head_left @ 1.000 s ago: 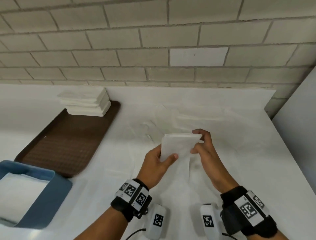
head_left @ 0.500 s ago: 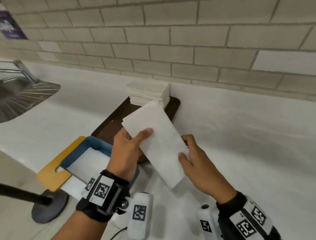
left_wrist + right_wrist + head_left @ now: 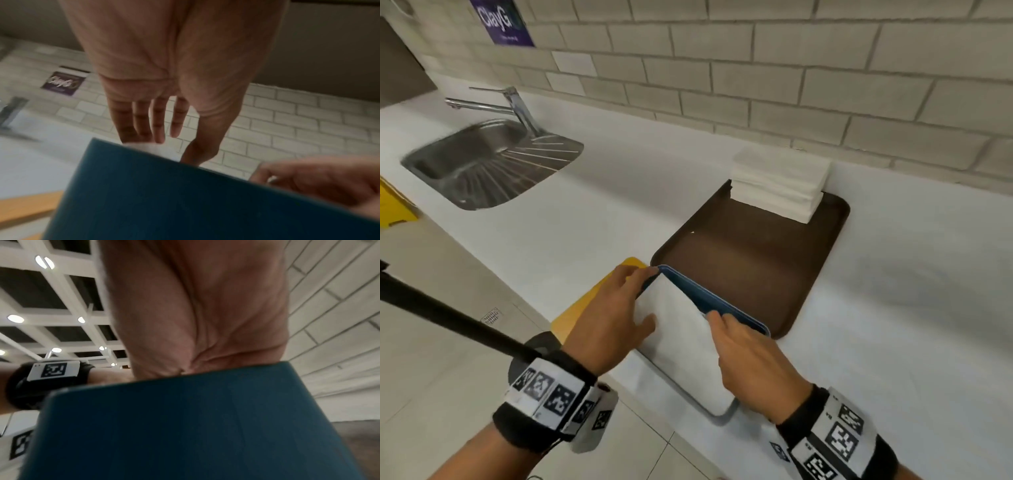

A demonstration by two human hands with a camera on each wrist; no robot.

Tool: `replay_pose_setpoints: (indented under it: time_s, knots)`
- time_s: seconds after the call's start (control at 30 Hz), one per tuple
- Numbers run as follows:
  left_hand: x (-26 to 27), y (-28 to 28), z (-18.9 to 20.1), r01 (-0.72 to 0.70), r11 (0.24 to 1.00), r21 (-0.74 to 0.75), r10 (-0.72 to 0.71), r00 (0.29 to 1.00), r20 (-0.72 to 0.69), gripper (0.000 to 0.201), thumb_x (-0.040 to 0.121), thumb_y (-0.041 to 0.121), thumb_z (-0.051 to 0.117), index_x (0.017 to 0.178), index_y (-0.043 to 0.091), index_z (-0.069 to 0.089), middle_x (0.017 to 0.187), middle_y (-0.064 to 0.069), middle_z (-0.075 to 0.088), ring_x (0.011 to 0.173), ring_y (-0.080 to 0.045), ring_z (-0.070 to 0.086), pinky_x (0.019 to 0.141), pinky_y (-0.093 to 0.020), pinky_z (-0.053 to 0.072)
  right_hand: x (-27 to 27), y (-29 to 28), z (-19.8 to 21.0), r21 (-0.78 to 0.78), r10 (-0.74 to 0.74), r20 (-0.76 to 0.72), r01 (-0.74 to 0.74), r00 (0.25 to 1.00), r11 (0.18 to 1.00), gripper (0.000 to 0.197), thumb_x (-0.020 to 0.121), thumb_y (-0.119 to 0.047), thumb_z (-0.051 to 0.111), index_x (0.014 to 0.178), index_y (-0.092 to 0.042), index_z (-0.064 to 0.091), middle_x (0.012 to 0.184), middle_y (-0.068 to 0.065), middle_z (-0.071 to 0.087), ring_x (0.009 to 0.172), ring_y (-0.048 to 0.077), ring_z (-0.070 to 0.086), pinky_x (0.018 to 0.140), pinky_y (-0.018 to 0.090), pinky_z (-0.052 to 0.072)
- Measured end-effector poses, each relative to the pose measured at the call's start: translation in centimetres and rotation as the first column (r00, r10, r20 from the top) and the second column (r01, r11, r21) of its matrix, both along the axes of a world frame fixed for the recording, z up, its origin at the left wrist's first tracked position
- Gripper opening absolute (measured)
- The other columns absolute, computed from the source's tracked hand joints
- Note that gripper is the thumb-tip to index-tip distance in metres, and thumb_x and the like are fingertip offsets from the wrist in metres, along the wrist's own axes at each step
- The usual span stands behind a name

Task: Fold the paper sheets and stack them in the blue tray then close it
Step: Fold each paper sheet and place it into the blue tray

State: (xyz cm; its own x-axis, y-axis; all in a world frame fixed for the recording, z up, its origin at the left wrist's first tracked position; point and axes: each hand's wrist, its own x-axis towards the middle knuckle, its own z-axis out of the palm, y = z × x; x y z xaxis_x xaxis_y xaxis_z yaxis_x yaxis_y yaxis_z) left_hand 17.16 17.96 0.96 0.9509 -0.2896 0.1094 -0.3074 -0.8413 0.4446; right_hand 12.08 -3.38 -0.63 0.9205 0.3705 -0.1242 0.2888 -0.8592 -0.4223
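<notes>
A folded white paper sheet [image 3: 681,339] lies in the blue tray [image 3: 726,306], which sits at the counter's front edge. My left hand [image 3: 642,296] rests flat on the sheet's left side with straight fingers; the left wrist view shows those fingers [image 3: 156,123] reaching over the tray wall [image 3: 185,203] onto white paper. My right hand [image 3: 722,329] bears down on the sheet's right edge beside the tray's far rim. In the right wrist view the tray wall [image 3: 185,426] hides its fingers. A stack of white paper sheets [image 3: 780,181] stands further back.
The paper stack sits at the far end of a brown tray [image 3: 756,263] just behind the blue one. A yellow board [image 3: 585,305] lies under the blue tray's left side. At the far left are a steel sink [image 3: 489,161] and its tap [image 3: 517,102]. A black pole [image 3: 448,318] crosses the lower left.
Both hands carried the folded sheet left from the counter and lowered it into the blue tray. The left hand went from gripping the sheet to lying flat on it.
</notes>
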Motion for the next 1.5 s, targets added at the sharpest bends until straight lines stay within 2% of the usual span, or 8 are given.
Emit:
replay_pose_setpoints:
  time_s: [0.1, 0.23, 0.33, 0.5, 0.63, 0.77, 1.13, 1.5]
  knots:
    - [0.0, -0.7, -0.3, 0.054, 0.987, 0.153, -0.071, 0.992, 0.107, 0.066, 0.077, 0.018, 0.084, 0.137, 0.02, 0.057, 0.129, -0.003, 0.055, 0.109, -0.021, 0.057, 0.084, -0.028, 0.054, 0.2, 0.9, 0.1, -0.093, -0.041, 0.054, 0.046, 0.998, 0.995, 0.045, 0.06, 0.0, 0.079, 0.097, -0.012, 0.059, 0.088, 0.005, 0.058, 0.067, 0.015, 0.052, 0.046, 0.018, 0.026]
    - [0.4, -2.4, -0.3, 0.191, 0.929, 0.317, -0.199, 0.98, -0.006, 0.057, 0.083, 0.028, 0.078, 0.136, 0.027, 0.058, 0.13, 0.0, 0.06, 0.113, -0.025, 0.062, 0.088, -0.033, 0.056, 0.5, 1.3, -0.4, -0.143, 0.016, 0.063, -0.007, 0.998, 0.99, 0.056, 0.086, -0.008, 0.062, 0.138, -0.006, 0.041, 0.124, 0.011, 0.043, 0.109, 0.024, 0.046, 0.082, 0.033, 0.047]
    - [0.9, -3.6, -0.5, 0.281, 0.846, 0.453, -0.186, 0.952, -0.244, 0.058, 0.096, 0.037, 0.062, 0.149, 0.037, 0.04, 0.149, 0.007, 0.043, 0.135, -0.018, 0.045, 0.108, -0.03, 0.044, -0.4, -0.8, 0.8, 0.119, -0.048, 0.158, 0.029, 0.986, 0.992, 0.06, 0.097, -0.023, 0.053, 0.151, -0.022, 0.029, 0.127, -0.001, 0.045, 0.111, 0.012, 0.048, 0.087, 0.025, 0.05]
    - [1.3, -3.7, 0.2, 0.307, 0.825, 0.474, -0.185, 0.94, -0.286, 0.056, 0.095, 0.04, 0.064, 0.146, 0.041, 0.043, 0.149, 0.013, 0.044, 0.13, -0.009, 0.05, 0.104, -0.024, 0.045, -4.1, -12.9, 2.1, 0.589, -0.449, 0.094, 0.314, 0.889, 0.745, 0.028, 0.095, -0.021, 0.061, 0.119, -0.034, 0.065, 0.099, -0.016, 0.062, 0.098, 0.005, 0.061, 0.086, 0.015, 0.048]
    - [2.0, -3.2, 3.7, 0.231, 0.903, 0.363, -0.193, 0.971, -0.139, 0.053, 0.073, 0.039, 0.085, 0.122, 0.044, 0.063, 0.097, 0.021, 0.06, 0.072, 0.0, 0.062, 0.06, -0.027, 0.053, -9.4, -26.3, -1.2, 0.249, -0.661, 0.156, 0.618, 0.734, 0.746, 0.03, 0.092, -0.019, 0.063, 0.112, -0.041, 0.06, 0.104, -0.016, 0.059, 0.107, 0.009, 0.056, 0.08, 0.026, 0.046]
    - [0.3, -11.0, 7.4, 0.324, 0.91, 0.259, -0.326, 0.945, -0.036, 0.047, 0.078, 0.047, 0.072, 0.123, 0.045, 0.06, 0.093, 0.029, 0.059, 0.076, 0.002, 0.066, 0.064, -0.029, 0.058, -13.7, -34.1, -2.9, -0.284, -0.665, -0.079, 0.623, 0.742, 0.729, 0.051, 0.094, -0.041, 0.058, 0.142, -0.039, 0.04, 0.138, -0.008, 0.037, 0.126, 0.012, 0.035, 0.082, 0.025, 0.044]
    - [-5.6, -35.9, -4.0, 0.779, 0.517, 0.355, -0.711, 0.621, -0.329, 0.037, 0.094, 0.035, 0.063, 0.131, 0.039, 0.058, 0.136, 0.016, 0.053, 0.12, -0.011, 0.051, 0.097, -0.032, 0.046, -15.0, -38.0, -3.5, -0.197, -0.592, -0.038, 0.575, 0.805, 0.794, 0.058, 0.092, -0.015, 0.058, 0.145, -0.026, 0.037, 0.139, 0.001, 0.032, 0.126, 0.019, 0.033, 0.085, 0.031, 0.05]
    - [-6.5, -36.2, -4.3, 0.749, 0.642, 0.161, -0.723, 0.662, -0.199, 0.008, 0.093, 0.041, 0.069, 0.097, 0.035, 0.072, 0.111, 0.021, 0.065, 0.104, -0.002, 0.056, 0.088, -0.023, 0.046, -14.5, -40.1, -4.8, -0.121, -0.603, 0.012, 0.6, 0.798, 0.791, 0.029, 0.088, -0.01, 0.058, 0.115, -0.021, 0.057, 0.115, -0.004, 0.049, 0.108, 0.017, 0.044, 0.074, 0.032, 0.049]
